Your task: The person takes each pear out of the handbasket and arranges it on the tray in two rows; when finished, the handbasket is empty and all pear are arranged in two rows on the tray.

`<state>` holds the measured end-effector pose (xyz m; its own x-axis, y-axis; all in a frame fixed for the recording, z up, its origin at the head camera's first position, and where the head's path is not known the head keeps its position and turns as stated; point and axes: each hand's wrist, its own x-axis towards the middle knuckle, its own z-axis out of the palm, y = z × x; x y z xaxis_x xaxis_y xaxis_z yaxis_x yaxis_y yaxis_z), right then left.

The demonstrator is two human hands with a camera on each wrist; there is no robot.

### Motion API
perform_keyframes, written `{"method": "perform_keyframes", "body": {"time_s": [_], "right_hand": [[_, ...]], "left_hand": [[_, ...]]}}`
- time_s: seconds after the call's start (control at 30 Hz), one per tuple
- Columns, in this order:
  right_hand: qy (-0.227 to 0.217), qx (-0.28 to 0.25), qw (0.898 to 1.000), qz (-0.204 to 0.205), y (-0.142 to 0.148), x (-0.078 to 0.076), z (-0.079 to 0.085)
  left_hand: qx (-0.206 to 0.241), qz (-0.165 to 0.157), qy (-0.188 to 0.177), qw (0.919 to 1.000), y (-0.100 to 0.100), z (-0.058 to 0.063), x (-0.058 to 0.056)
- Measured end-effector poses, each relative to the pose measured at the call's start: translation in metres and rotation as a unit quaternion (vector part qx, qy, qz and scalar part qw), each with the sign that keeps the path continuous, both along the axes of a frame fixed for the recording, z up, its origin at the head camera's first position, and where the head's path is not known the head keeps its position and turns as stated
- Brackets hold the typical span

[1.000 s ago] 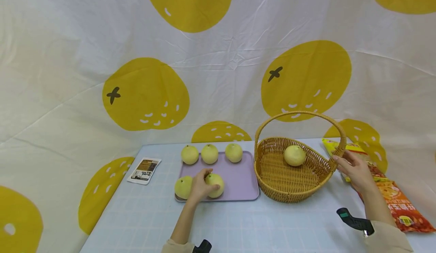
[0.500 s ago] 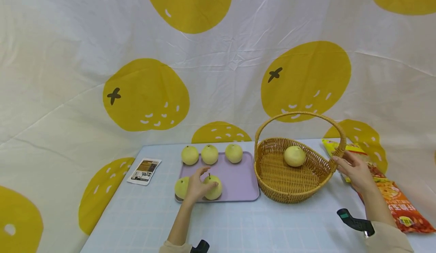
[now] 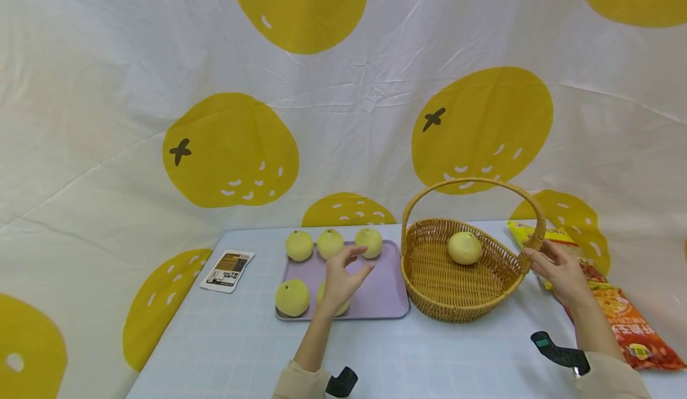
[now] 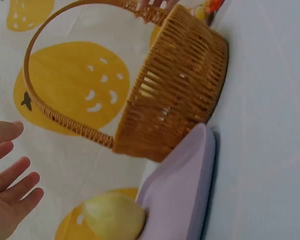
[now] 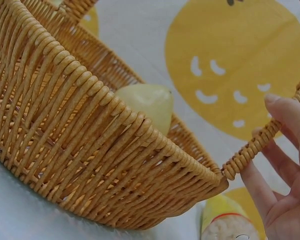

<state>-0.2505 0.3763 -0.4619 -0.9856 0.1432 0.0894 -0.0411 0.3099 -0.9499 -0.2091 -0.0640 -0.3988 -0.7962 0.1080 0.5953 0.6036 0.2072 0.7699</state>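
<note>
My left hand (image 3: 343, 280) hovers over the lilac tray (image 3: 383, 294), fingers spread and thumb apart, holding nothing. Its fingertips overlap the back-right pear (image 3: 369, 241) in the head view. Below the hand, a front pear (image 3: 342, 309) is partly hidden by it. Another pear (image 3: 292, 298) sits at the tray's front left corner, and two more, the back-left pear (image 3: 299, 246) and the back-middle pear (image 3: 330, 244), line its far edge. My right hand (image 3: 560, 271) grips the wicker basket's handle (image 5: 262, 140) at its right base. Inside the basket (image 3: 448, 311) lies one pear (image 3: 464, 248).
Beyond the right hand lie a yellow snack bag (image 3: 523, 230) and an orange snack bag (image 3: 636, 327). A small white and brown packet (image 3: 228, 269) lies left of the tray. The basket stands against the tray's right side. A printed cloth (image 3: 370, 148) hangs behind the table.
My left hand let go of the front pear, which stays on the tray, then rose and moved right and toward the back. The right hand and basket have kept their place.
</note>
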Motion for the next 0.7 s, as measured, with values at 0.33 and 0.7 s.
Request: {"method": "perform_keyframes", "body": {"time_s": [0.33,0.7], "right_hand": [[-0.002,-0.003,1.000,-0.018,0.013,-0.012,-0.018],[-0.004,0.005,1.000,0.001,-0.005,0.007,0.007]], "left_hand": [[-0.026,-0.100,-0.056,0.9931,0.066,0.000,-0.015],[-0.057,-0.129,-0.111,0.9838,0.121,-0.035,-0.054]]}}
